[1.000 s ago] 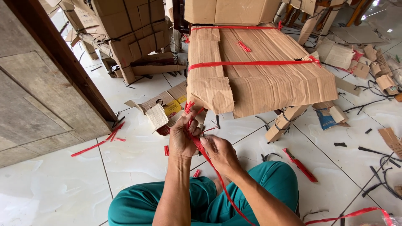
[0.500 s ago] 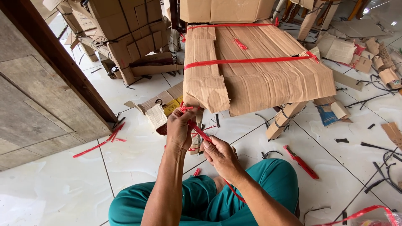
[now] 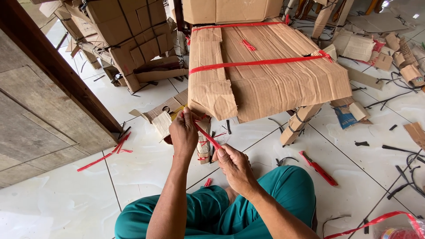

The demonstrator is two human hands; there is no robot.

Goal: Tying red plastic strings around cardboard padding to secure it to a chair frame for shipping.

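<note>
My left hand (image 3: 183, 132) grips a red plastic strap (image 3: 206, 136) against the front leg (image 3: 203, 144) of a cardboard-wrapped chair (image 3: 274, 84). My right hand (image 3: 233, 166) holds the same strap a little lower and nearer to me, so the strap runs taut between both hands. Two red straps (image 3: 254, 63) cross the wrapped seat. The leg is partly hidden behind my left hand. My knees in teal trousers (image 3: 212, 212) are at the bottom of the view.
A wooden door (image 3: 40, 97) stands at left. More cardboard-wrapped furniture (image 3: 128, 35) is at the back left. Cardboard scraps (image 3: 166, 117), red strap offcuts (image 3: 99, 157), a red cutter (image 3: 318, 168) and black strap pieces (image 3: 405, 177) litter the white tiled floor.
Both hands have risen and drawn apart, pulling the red strap taut. My left hand moved up against the chair leg, my right hand pulled back toward me.
</note>
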